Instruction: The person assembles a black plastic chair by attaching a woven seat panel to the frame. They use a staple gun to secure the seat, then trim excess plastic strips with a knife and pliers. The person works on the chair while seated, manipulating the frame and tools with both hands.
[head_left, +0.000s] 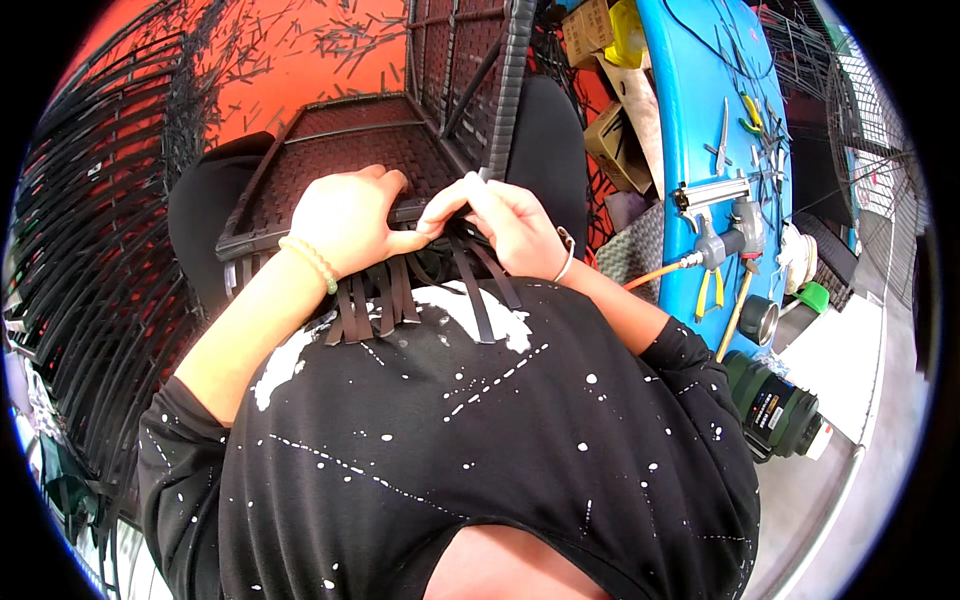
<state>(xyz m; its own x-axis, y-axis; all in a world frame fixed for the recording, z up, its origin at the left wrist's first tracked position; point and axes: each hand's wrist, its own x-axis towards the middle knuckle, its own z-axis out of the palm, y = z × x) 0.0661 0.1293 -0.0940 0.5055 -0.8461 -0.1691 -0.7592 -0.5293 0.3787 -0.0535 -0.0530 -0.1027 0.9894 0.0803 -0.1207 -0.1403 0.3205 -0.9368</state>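
Wicker panel (375,140) (dark, loose strips (348,310) hanging) | left hand (345,222) on near edge, grip unclear | right hand (515,232) narrow, bunched at same edge, hold hidden

Black top (600,420) here, splattered with white specks and dashed white lines, with chunky white patches (500,318) on the bit nearest the grip. Speckled black sleeves (690,368) stop around the elbows. Just behind the left hand (350,222) there's a pale yellow-green beaded bracelet (308,258); just behind the right hand (515,232), a thin whitish band (568,264). Past the grip, black legwear (545,150).
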